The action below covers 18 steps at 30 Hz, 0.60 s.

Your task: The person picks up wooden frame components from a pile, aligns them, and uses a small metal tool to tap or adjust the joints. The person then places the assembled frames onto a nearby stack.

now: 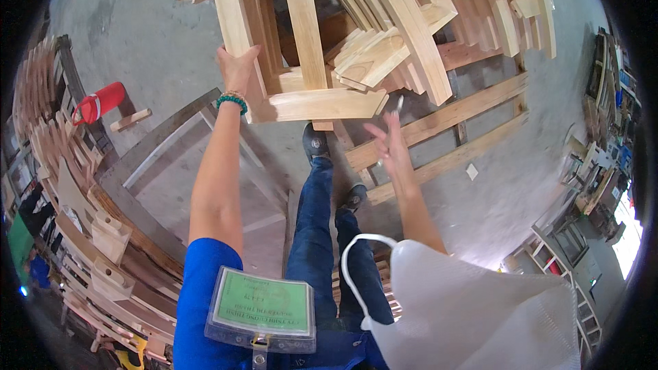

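Plainly, left hand [237, 68]: clamped on one smooth, pale wooden frame [235, 14].
Right hand [393, 147]: apart from it, grip unclear from here.
Slatted pallet [439, 120]: one, wooden.

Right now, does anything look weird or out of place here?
Maybe the short wooden piece on the floor at left: it lies loose near a red object, away from the stacked frames.
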{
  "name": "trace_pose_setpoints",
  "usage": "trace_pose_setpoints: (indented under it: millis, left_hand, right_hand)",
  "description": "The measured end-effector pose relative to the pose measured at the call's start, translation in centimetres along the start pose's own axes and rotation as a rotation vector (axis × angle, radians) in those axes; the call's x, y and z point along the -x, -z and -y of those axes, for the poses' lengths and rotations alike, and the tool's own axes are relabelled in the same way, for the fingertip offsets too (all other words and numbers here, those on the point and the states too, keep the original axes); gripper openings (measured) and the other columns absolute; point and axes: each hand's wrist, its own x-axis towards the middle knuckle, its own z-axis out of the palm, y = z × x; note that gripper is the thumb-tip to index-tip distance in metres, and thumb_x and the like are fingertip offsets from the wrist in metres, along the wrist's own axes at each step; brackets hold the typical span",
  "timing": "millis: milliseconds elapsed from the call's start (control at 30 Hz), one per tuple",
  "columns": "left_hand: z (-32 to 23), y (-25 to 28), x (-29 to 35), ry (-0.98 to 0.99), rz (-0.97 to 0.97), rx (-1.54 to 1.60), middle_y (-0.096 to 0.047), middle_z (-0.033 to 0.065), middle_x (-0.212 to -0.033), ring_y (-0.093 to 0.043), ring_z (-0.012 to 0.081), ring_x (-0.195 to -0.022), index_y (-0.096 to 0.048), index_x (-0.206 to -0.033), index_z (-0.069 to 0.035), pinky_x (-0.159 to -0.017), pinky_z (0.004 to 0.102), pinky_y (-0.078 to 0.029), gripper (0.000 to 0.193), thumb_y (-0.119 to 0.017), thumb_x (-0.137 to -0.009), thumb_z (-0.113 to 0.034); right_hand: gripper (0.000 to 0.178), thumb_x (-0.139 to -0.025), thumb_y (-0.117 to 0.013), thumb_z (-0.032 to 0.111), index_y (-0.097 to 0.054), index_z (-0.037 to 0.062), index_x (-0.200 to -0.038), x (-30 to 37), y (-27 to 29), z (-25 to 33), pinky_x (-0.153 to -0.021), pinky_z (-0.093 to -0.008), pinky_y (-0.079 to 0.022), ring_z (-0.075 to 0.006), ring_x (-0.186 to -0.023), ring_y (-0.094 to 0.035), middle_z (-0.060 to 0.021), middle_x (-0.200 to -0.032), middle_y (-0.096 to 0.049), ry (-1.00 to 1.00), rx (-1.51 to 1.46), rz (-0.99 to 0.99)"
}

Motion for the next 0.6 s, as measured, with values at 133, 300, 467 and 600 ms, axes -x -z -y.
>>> trace_pose_setpoints:
  millis: [133, 300, 467, 600]
  left_hand:
    - [0.4, 0.6, 0.9, -0.012, 0.086, 0.191, -0.062, 0.0101, -0.100, -0.060, 0.0210, -0.089, -0.047, -0.116, 0.000, -0.084, 0.0311, -0.047, 0.058, -0.078, -0.070, -0.020]
    - [-1.2, -0.4, -0.6, 0.041, 0.109, 0.182, -0.064, 0.0124, -0.103, -0.062, 0.0233, -0.093, -0.051, -0.114, -0.002, -0.084, 0.0342, -0.047, 0.058, -0.077, -0.067, -0.022]
    - [-1.3, -0.2, -2.5, 0.051, 0.123, 0.213, -0.065, 0.0131, -0.102, -0.063, 0.0221, -0.090, -0.054, -0.109, -0.001, -0.082, 0.0336, -0.048, 0.056, -0.079, -0.065, -0.025]
    - [-1.5, -0.5, -1.9, 0.078, 0.092, 0.136, -0.066, 0.0134, -0.098, -0.064, 0.0225, -0.089, -0.057, -0.106, -0.001, -0.080, 0.0337, -0.049, 0.055, -0.080, -0.064, -0.028]
  right_hand:
    - [0.036, -0.090, -0.058, 0.042, -0.049, 0.0118, -0.106, -1.7, -1.7, -0.5, -0.032, -0.0158, -0.021, -0.0007, -0.041, -0.029, -0.0100, -0.093, -0.058, -0.024, -0.023, -0.014]
    - [0.040, -0.086, -0.065, 0.038, -0.048, 0.0117, -0.112, -4.4, -1.2, -0.6, -0.033, -0.0169, -0.022, -0.0018, -0.042, -0.030, -0.0161, -0.102, -0.058, -0.022, -0.092, -0.021]
    - [0.036, -0.088, -0.064, 0.036, -0.049, 0.0110, -0.109, -4.4, -2.6, -1.1, -0.033, -0.0171, -0.022, -0.0019, -0.042, -0.029, -0.0154, -0.100, -0.058, -0.026, -0.133, -0.033]
    - [0.040, -0.088, -0.063, 0.037, -0.048, 0.0082, -0.112, -3.8, -2.5, -1.1, -0.033, -0.0166, -0.023, -0.0012, -0.043, -0.030, -0.0147, -0.098, -0.059, 0.014, -0.110, -0.035]
